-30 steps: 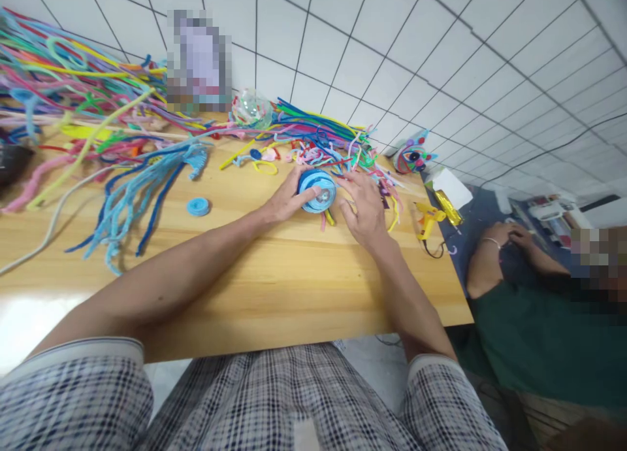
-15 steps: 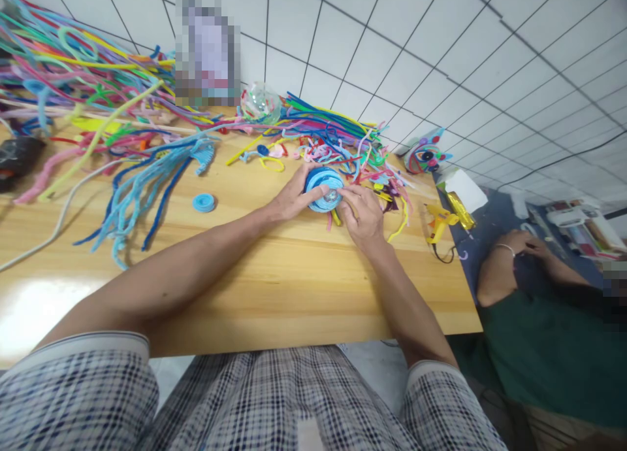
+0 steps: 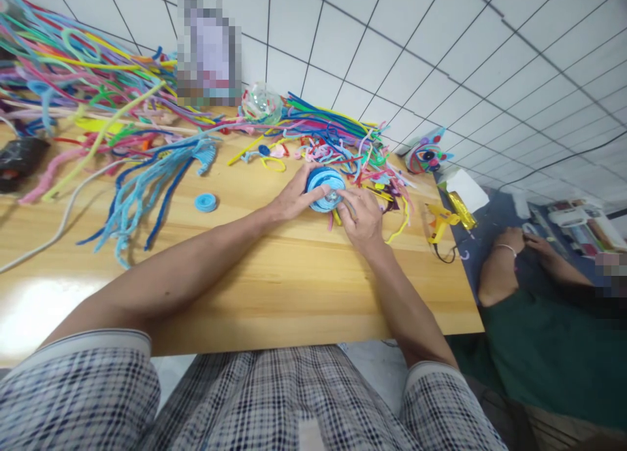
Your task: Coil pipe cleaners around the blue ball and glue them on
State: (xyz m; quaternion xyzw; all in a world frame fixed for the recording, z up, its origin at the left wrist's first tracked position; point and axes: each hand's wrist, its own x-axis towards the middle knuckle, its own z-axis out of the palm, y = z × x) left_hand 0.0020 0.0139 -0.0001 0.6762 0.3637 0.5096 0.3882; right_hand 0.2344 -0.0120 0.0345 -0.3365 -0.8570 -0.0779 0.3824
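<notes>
Between my hands is a round coil of blue pipe cleaners [image 3: 323, 204], light blue with a darker blue band and a small clear spot at its centre. My left hand [image 3: 294, 193] wraps its left side, the thumb lying over the top toward the middle. On the right side my right hand [image 3: 363, 219] has its fingers bent, with the fingertips pressed at the coil's centre and edge. A smaller light-blue coil [image 3: 206, 202] lies on the table to the left. Beyond it is a bundle of loose blue pipe cleaners [image 3: 142, 189].
Many coloured pipe cleaners [image 3: 88, 65] heap along the back of the wooden table [image 3: 294, 294]. A clear decorated ball [image 3: 262, 102] stands against the tiled wall. To the right are a yellow glue gun [image 3: 441, 223] and a colourful figure [image 3: 425, 155]. Another person [image 3: 543, 346] sits beyond the table's right edge.
Almost nothing differs. My hands keep the same grip on the coil, and the view has shifted very slightly.
</notes>
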